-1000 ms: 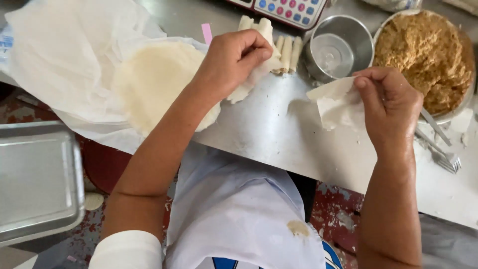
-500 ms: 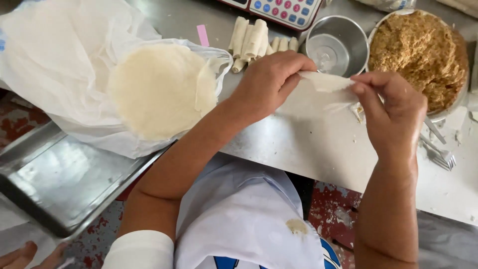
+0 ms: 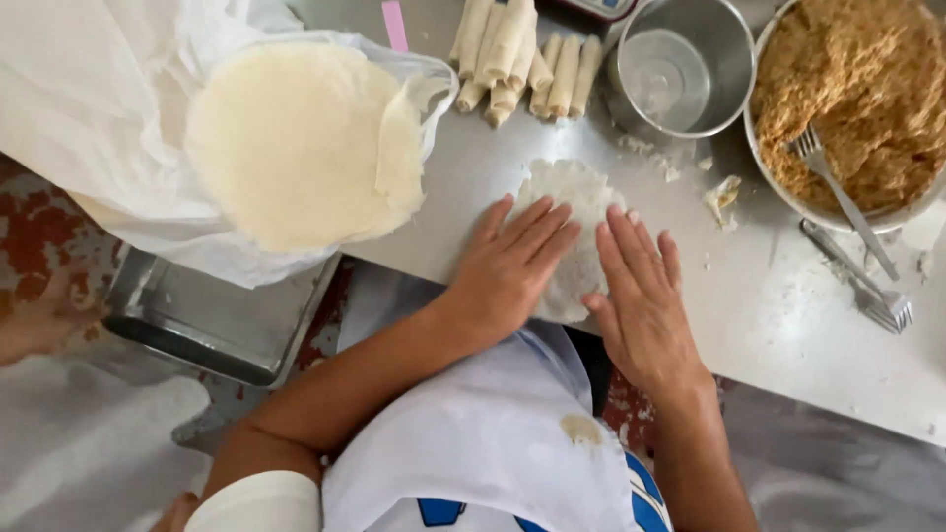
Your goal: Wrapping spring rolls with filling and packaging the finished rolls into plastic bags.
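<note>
A thin round white wrapper (image 3: 574, 192) lies flat on the steel table (image 3: 778, 315), close to its near edge. My left hand (image 3: 507, 266) presses on its left half with fingers spread. My right hand (image 3: 641, 296) lies flat on its right half, fingers apart. Neither hand grips anything. To the left a stack of round wrappers (image 3: 296, 138) rests on a white plastic bag (image 3: 89, 108).
Several rolled white spring rolls (image 3: 522, 59) lie at the back. A steel cup (image 3: 680, 69) stands beside a large bowl of brown filling (image 3: 867, 99) with a fork (image 3: 838, 192) in it. Another fork (image 3: 867, 286) lies on the table. A metal tray (image 3: 217, 315) sits lower left.
Both hands held the wrapper up in the air before; now it lies spread on the table and both palms rest flat on it.
</note>
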